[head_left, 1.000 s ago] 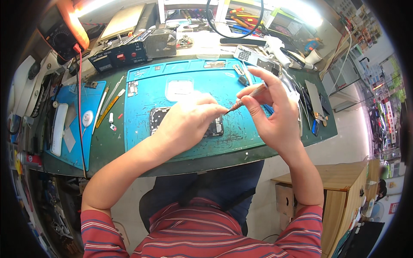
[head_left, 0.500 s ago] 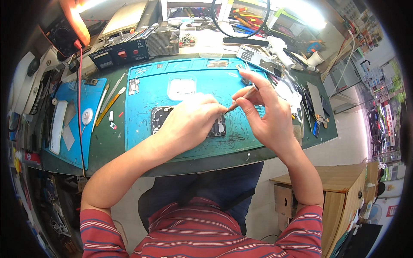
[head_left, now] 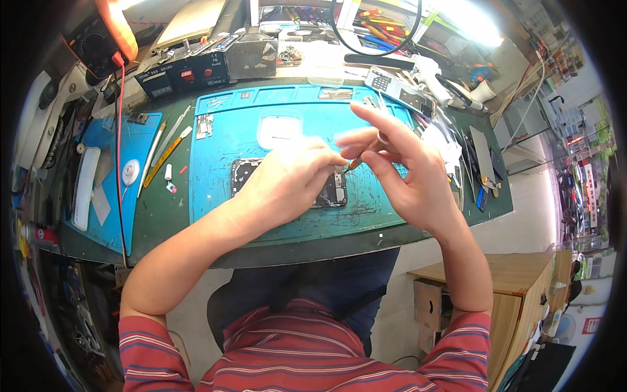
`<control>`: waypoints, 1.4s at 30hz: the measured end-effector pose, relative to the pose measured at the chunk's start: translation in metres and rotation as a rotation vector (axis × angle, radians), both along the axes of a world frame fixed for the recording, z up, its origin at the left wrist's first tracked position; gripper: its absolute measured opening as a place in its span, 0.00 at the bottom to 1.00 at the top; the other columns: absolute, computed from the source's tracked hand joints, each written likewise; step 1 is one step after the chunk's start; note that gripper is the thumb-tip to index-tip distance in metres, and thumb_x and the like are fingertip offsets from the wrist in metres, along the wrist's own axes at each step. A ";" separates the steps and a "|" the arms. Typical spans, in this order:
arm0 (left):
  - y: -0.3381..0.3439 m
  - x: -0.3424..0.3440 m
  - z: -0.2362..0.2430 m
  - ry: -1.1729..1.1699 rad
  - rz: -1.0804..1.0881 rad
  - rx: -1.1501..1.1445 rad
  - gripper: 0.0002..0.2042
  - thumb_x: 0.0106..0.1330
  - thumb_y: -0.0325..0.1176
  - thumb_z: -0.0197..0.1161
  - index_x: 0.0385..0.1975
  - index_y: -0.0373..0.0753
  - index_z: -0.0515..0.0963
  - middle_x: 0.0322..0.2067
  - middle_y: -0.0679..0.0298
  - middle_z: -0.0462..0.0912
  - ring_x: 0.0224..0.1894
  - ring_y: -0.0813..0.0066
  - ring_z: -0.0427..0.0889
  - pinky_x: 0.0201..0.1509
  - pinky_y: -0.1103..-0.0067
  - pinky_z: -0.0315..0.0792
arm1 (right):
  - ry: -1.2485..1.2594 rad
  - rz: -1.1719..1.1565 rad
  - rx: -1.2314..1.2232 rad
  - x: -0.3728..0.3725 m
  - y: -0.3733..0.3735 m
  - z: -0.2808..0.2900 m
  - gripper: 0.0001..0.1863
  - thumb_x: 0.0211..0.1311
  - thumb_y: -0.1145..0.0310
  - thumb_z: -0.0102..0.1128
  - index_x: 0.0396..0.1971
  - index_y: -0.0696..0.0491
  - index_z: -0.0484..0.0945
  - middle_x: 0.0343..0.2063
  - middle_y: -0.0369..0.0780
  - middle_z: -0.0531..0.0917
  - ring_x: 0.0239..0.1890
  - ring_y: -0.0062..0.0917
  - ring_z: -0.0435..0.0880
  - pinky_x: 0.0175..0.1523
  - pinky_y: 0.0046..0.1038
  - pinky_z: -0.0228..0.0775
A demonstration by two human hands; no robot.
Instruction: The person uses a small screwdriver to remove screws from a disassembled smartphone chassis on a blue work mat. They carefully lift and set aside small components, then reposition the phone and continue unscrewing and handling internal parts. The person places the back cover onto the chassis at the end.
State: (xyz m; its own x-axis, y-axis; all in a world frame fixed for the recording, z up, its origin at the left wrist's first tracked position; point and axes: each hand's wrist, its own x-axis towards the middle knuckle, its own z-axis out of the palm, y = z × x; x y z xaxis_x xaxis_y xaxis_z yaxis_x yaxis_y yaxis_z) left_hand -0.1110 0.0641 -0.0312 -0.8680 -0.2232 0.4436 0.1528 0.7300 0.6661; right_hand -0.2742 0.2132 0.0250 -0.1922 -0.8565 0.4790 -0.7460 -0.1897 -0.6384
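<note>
An opened phone [head_left: 337, 193] with dark inner parts lies on the blue work mat [head_left: 219, 147]. My left hand [head_left: 287, 171] rests across its middle and hides much of it. The thumb and forefinger are pressed together close to the tool's lower end; what they pinch, if anything, is hidden. In my right hand [head_left: 410, 166] a thin screwdriver [head_left: 354, 163] slants down toward the phone's upper right part. Thumb and fingers close around its shaft, while the forefinger stretches out above. Exactly where the tip touches cannot be made out.
Beyond the phone sits a small clear tray [head_left: 279, 132]. A yellow cutter [head_left: 168, 159] and a white bottle [head_left: 168, 172] lie left. Tweezers and blades [head_left: 480, 160] crowd the right side. A black power box [head_left: 183, 75] stands at the back left; a red cable [head_left: 120, 163] hangs nearby.
My right hand's fingers have shifted on the screwdriver, and its forefinger now reaches farther left. My left hand remains over the phone. The whole view has moved slightly.
</note>
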 end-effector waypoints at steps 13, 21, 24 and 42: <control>-0.060 0.040 0.055 0.025 0.268 0.231 0.10 0.77 0.27 0.63 0.53 0.34 0.86 0.43 0.67 0.88 0.48 0.81 0.84 0.54 0.81 0.77 | 0.312 -0.153 0.058 -0.002 0.003 0.004 0.31 0.67 0.77 0.69 0.70 0.51 0.74 0.35 0.41 0.89 0.35 0.29 0.89 0.42 0.28 0.80; -0.090 0.059 0.031 0.010 0.333 0.280 0.11 0.78 0.28 0.63 0.55 0.36 0.86 0.43 0.68 0.87 0.47 0.83 0.82 0.53 0.82 0.76 | 0.228 -0.181 0.117 0.001 0.000 0.008 0.29 0.66 0.77 0.71 0.67 0.52 0.77 0.38 0.41 0.90 0.39 0.26 0.91 0.45 0.28 0.82; -0.094 0.063 0.028 0.021 0.346 0.291 0.11 0.78 0.28 0.63 0.55 0.36 0.86 0.43 0.68 0.88 0.47 0.82 0.82 0.53 0.82 0.76 | 0.001 -0.091 0.050 0.008 -0.004 0.005 0.30 0.65 0.75 0.73 0.68 0.51 0.77 0.34 0.39 0.90 0.36 0.26 0.91 0.44 0.28 0.82; -0.091 0.059 0.026 -0.048 0.403 0.192 0.10 0.76 0.26 0.64 0.53 0.35 0.86 0.47 0.62 0.90 0.50 0.76 0.88 0.53 0.80 0.79 | -0.257 -0.126 0.146 0.011 0.000 0.010 0.30 0.67 0.78 0.71 0.69 0.54 0.76 0.41 0.43 0.90 0.41 0.24 0.91 0.48 0.28 0.85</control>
State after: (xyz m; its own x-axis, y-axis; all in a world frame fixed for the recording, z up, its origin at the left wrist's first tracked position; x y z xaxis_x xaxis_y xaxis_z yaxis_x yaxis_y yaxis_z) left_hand -0.0520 -0.0270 -0.0054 -0.7133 -0.6222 0.3226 -0.1525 0.5871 0.7950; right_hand -0.2635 0.2135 0.0349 -0.3994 -0.8745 0.2750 -0.5689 0.0012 -0.8224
